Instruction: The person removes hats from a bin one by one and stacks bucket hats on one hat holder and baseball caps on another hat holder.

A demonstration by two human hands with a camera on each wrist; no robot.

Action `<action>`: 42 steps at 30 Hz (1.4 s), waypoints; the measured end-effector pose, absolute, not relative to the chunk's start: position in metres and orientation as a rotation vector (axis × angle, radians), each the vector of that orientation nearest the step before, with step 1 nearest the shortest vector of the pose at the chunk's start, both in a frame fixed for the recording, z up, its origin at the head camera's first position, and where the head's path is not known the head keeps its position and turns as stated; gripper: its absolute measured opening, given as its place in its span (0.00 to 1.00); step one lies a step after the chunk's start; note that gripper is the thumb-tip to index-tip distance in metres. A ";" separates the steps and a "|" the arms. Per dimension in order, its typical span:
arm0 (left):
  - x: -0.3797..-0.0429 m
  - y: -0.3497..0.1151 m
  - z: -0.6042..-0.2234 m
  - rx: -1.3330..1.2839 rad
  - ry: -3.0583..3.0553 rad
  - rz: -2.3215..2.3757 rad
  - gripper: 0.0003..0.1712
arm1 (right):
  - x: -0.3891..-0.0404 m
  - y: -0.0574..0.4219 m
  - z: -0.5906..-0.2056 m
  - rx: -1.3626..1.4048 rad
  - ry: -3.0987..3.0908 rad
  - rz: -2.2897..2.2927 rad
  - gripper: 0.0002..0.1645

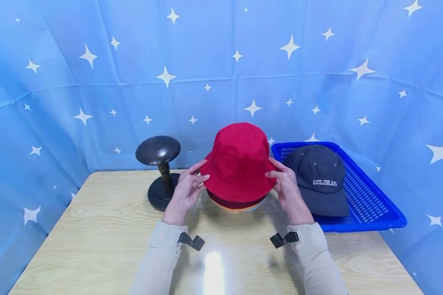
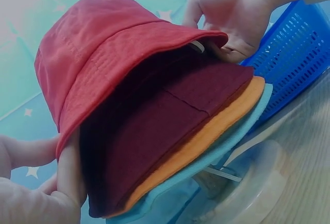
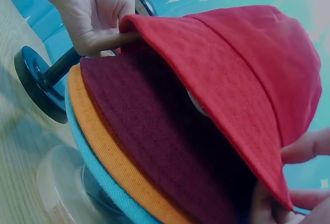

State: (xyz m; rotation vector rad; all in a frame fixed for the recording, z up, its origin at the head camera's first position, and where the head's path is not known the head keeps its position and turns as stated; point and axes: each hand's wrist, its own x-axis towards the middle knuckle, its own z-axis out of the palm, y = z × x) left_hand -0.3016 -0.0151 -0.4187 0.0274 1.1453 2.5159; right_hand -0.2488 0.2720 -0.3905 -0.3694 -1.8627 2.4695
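Observation:
Both hands pinch the brim of a red bucket hat, the left hand on its left edge and the right hand on its right edge. Under the red hat are a maroon hat, an orange hat and a light blue hat, stacked brim over brim. In the wrist views a gap shows between the red brim and the maroon hat. Beneath the stack stands a pale, see-through base; the upper part of this stand is hidden by the hats.
Left of the stack stands a bare black hat stand with a round base. On the right, a blue plastic basket holds a dark cap marked COLORADO. Everything rests on a wooden table before a starry blue curtain.

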 end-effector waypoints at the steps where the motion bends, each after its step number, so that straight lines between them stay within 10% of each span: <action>1: -0.302 -0.015 -0.419 0.020 1.156 2.511 0.36 | -0.249 0.272 -0.391 -0.370 -1.873 2.460 0.42; 42: -0.289 -0.006 -0.407 -0.063 2.191 2.201 0.21 | -0.234 0.293 -0.372 -0.128 -2.468 1.884 0.35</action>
